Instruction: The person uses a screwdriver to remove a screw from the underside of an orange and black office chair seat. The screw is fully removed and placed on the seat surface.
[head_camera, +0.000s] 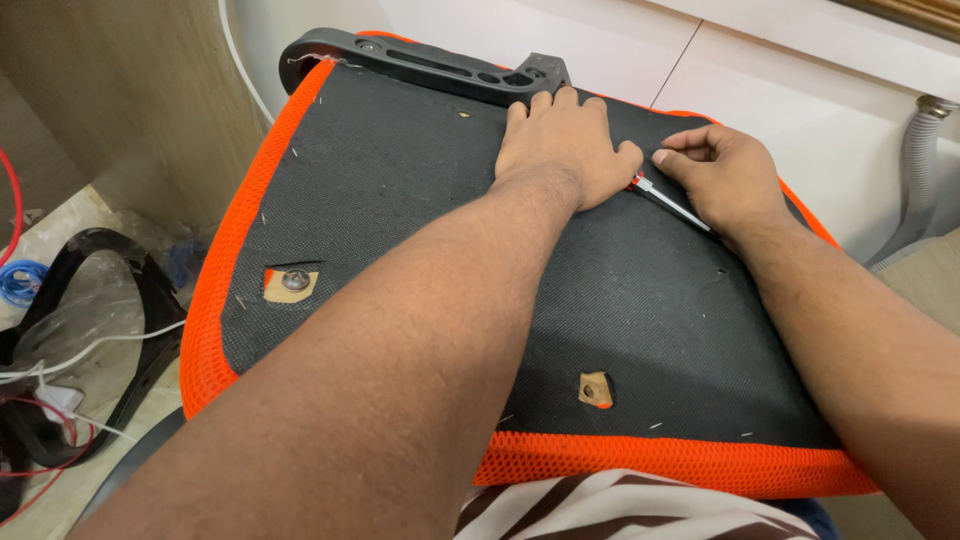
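Left hand (562, 145) flat on seat cushion (420, 250), right hand (722, 172) pinching screwdriver (668, 202); we keep it low (fabric tears easily).

The seat cushion (420, 250) is black-backed with orange mesh edging (215, 290); the bracket (420, 62) is black; the cloth (620, 505) is brown-and-white striped.

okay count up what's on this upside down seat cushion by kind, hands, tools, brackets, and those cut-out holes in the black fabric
Hands: 2, the left hand pressing flat, the right hand holding the tool
Screwdrivers: 1, a thin screwdriver
Black brackets: 1, the bracket at the far edge
Cut-out holes: 2, the left hole and the near hole
Total: 6
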